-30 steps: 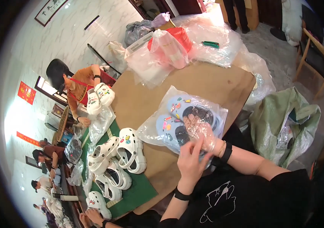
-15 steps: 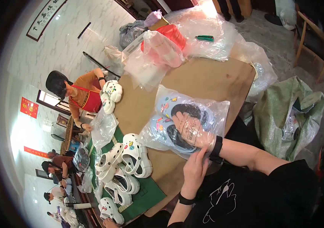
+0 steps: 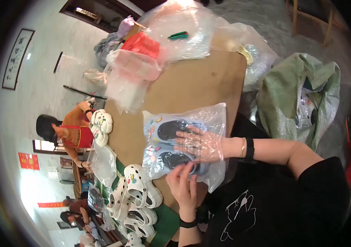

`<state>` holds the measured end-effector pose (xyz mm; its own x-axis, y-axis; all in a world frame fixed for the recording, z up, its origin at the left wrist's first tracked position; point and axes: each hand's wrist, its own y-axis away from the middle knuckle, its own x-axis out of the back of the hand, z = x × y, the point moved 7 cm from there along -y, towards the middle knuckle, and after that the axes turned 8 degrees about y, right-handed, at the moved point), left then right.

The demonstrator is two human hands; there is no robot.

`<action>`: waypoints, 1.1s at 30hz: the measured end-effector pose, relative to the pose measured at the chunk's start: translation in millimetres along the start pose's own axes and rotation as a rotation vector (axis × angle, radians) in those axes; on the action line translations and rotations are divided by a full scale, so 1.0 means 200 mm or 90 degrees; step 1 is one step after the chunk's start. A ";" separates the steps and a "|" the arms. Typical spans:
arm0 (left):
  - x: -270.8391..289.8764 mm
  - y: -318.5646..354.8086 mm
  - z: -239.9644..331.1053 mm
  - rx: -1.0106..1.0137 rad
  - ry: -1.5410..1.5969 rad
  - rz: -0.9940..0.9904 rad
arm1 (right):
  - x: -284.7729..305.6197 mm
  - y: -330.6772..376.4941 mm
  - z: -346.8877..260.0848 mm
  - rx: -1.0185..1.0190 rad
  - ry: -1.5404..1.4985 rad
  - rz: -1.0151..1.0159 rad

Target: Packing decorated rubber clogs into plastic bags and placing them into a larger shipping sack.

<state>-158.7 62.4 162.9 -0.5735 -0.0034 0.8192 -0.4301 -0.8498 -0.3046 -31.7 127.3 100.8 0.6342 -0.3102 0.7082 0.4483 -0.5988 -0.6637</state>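
Two light blue clogs (image 3: 154, 131) with dark insoles and colourful charms lie side by side in a clear plastic bag (image 3: 215, 121) on the brown tabletop. My right hand (image 3: 200, 144) reaches inside the bag's opening, its fingers spread over the clogs' heel ends. Plastic covers this hand up to about the wrist. My left hand (image 3: 183, 187) is at the bag's near edge, fingers apart, the fingertips at the plastic by the nearer clog. Whether it presses on the bag I cannot tell.
White clogs (image 3: 144, 191) are piled on a green mat (image 3: 165, 222) at the near left. Across the table a person (image 3: 74, 127) handles white clogs and a clear bag. Plastic bags (image 3: 130, 78) cover the far end, with a green tool (image 3: 178, 36) on them. A green woven sack (image 3: 274, 99) stands at right.
The bagged clogs now lie straighter, toes pointing left. My right hand has gone from angled to nearly level inside the bag. My left hand has left the right wrist and spread its fingers.
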 end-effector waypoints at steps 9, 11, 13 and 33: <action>-0.05 -0.25 -0.05 -0.007 -0.074 -0.219 | 0.27 0.60 0.47 -0.557 -0.342 0.095; -0.02 -0.41 0.01 0.029 -0.022 -0.177 | 0.20 0.64 0.54 -0.793 -0.581 0.115; -0.10 -0.67 0.17 -0.119 -0.046 -0.164 | 0.22 0.61 0.55 -0.798 -0.546 0.079; -0.87 -1.14 -0.12 0.055 0.193 -0.541 | 0.14 0.48 0.62 -0.778 -0.603 0.234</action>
<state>22.5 269.3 79.0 -0.2506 0.7716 0.5846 -0.7459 -0.5389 0.3915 106.9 152.4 28.2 0.9443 -0.2930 -0.1499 -0.2697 -0.9500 0.1576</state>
